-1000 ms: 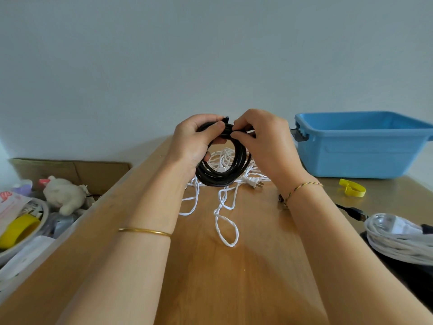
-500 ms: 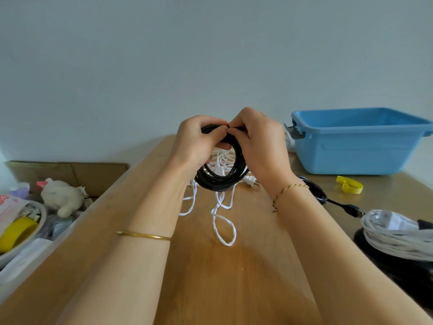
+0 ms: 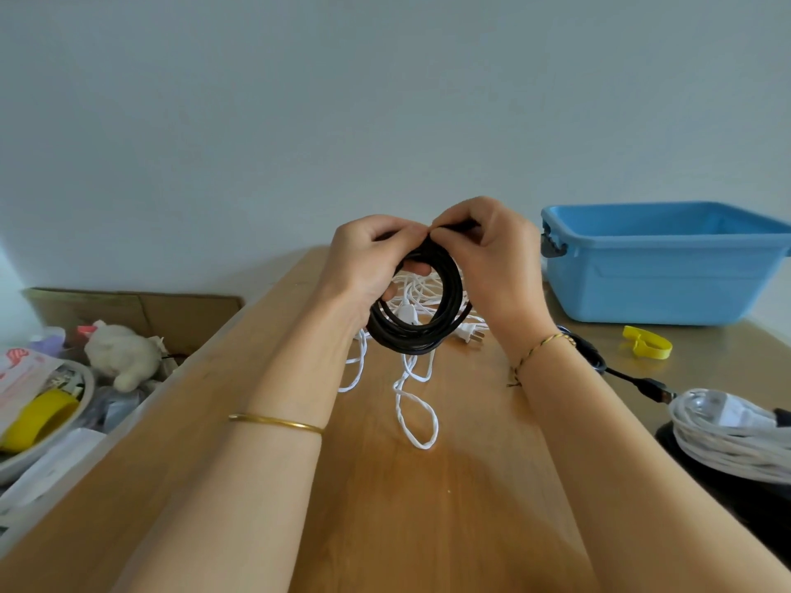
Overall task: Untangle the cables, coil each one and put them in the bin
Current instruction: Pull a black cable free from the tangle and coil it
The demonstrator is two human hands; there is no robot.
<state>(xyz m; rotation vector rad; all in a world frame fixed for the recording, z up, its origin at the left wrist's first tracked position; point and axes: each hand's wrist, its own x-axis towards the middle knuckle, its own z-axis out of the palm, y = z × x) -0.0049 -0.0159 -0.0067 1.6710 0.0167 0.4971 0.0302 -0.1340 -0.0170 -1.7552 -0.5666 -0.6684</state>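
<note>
Pale wall behind; wooden surface (image 3: 449,507) runs forward. Blue bin (image 3: 667,284) sits far right on it, well apart from the work. Left grip (image 3: 364,258) and right grip (image 3: 492,258) both curl round the top of the black coil (image 3: 411,340), held upright above the surface. I judge it light, springy, fairly stiff: the loops spread unless all turns are clamped at one spot. White cable (image 3: 417,421) lies tangled beneath, limp and soft; best taken near its plug (image 3: 471,334).
</note>
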